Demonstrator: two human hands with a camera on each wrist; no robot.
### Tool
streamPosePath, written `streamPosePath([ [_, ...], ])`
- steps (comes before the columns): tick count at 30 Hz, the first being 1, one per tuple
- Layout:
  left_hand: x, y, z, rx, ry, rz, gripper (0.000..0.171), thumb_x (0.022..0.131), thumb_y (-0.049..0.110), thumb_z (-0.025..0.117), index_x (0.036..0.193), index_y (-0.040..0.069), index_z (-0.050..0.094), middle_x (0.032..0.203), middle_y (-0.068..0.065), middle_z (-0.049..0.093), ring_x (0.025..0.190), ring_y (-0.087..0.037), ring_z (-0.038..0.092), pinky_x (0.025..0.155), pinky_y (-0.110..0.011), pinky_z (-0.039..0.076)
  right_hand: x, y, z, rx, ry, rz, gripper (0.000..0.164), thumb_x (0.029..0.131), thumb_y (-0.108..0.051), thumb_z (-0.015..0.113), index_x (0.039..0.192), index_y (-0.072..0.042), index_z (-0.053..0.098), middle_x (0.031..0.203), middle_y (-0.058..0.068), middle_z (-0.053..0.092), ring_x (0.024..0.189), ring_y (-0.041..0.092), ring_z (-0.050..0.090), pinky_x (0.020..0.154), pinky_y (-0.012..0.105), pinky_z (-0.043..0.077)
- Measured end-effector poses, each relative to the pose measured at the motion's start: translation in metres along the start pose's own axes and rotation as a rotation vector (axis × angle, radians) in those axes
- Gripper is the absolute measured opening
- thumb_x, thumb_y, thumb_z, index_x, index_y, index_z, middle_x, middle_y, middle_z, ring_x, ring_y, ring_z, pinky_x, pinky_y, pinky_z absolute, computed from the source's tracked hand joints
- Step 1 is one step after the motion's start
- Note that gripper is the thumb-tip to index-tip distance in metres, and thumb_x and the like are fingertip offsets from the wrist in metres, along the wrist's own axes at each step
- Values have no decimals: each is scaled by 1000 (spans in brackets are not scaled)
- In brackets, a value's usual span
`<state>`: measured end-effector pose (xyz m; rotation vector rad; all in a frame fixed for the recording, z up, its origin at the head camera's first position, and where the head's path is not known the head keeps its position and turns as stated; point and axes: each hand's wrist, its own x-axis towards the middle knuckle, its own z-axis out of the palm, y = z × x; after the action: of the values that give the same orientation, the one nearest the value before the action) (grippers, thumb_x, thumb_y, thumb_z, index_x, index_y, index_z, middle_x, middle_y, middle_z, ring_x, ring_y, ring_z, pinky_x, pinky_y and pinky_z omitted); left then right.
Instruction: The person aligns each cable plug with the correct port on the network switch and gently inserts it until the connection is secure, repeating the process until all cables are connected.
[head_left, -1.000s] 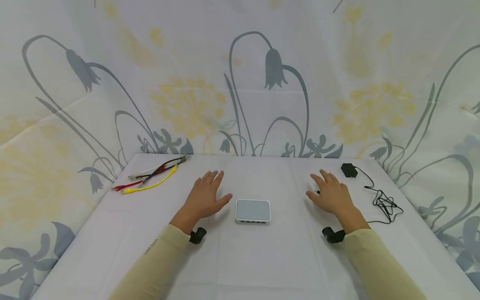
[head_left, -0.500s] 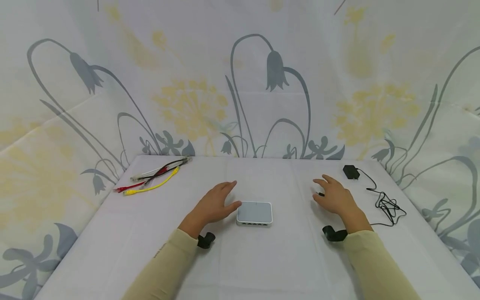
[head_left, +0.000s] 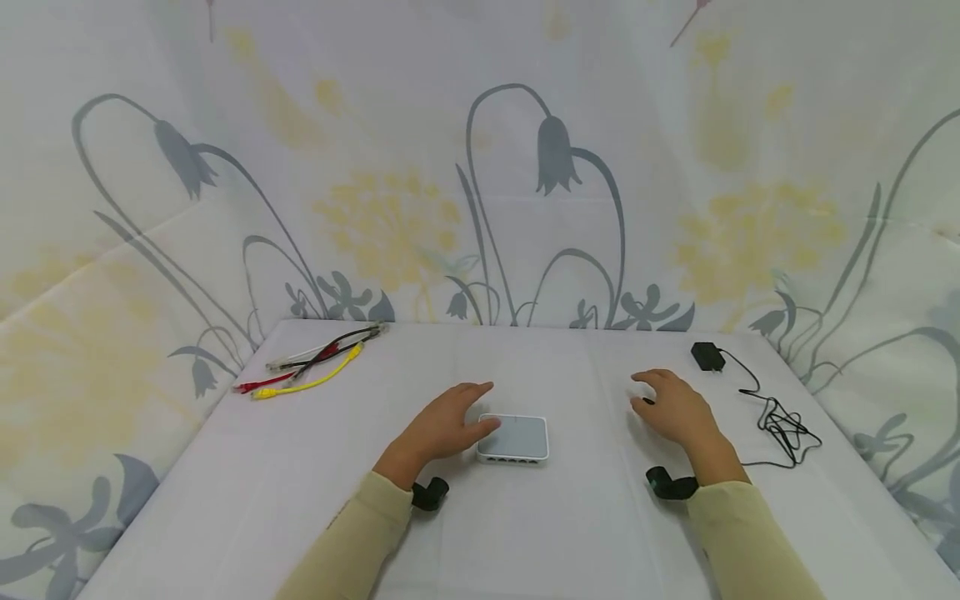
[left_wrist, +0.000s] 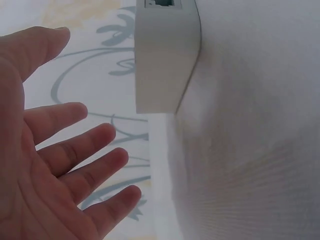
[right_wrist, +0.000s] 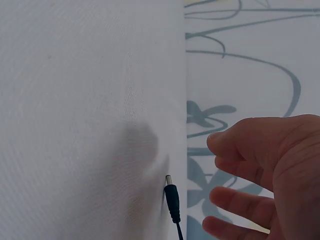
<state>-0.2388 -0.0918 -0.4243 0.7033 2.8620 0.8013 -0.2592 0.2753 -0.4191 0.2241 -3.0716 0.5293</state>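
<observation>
Red, black, white and yellow short cables with plug ends lie in a loose heap at far left, ahead of the left hand's fingers and well apart from them. Next comes the left hand, bare below a beige sleeve; its fingers are spread wide, thumb well away from the rest, holding nothing. Just right of those fingers sits a flat white plastic box with a grey top and a row of ports along its near side, resting on the white cloth-covered bench. In the head view the left thumb overlaps the box's left edge; whether it touches cannot be told. Farther right, well apart from the box, is the right hand, fingers loosely bent, a narrow gap at thumb and forefinger, holding nothing. A black barrel plug with a metal tip lies near its thumb, apart from it. Right of the right fingers lies a tangled thin black cord, leading up to a black block-shaped power adapter ahead and to their right.
</observation>
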Motion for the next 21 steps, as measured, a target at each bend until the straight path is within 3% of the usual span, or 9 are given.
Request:
streamPosePath([
  [4, -1, 3, 0, -16, 0, 18, 63, 95, 47, 56, 148, 17, 41, 150, -12, 42, 140, -31, 38, 113, -49, 34, 0, 1, 0, -10, 4, 10, 47, 94, -28, 55, 134, -4, 55, 141, 28, 44, 128, 52, 41, 97, 67, 38],
  [14, 0, 12, 7, -18, -79, 65, 65, 93, 45, 60, 148, 15, 41, 151, -11, 40, 141, -28, 38, 113, -45, 35, -1, 7, -1, -16, -47, 73, 46, 95, -27, 57, 132, -1, 56, 131, 29, 55, 119, 50, 50, 91, 62, 44],
  [21, -1, 18, 13, -8, -106, 64, 67, 91, 44, 64, 147, 15, 43, 150, -10, 42, 137, -26, 42, 110, -44, 39, -1, 11, -1, -33, -70, 103, 43, 94, -23, 59, 128, 2, 58, 125, 26, 60, 116, 47, 54, 89, 58, 47],
])
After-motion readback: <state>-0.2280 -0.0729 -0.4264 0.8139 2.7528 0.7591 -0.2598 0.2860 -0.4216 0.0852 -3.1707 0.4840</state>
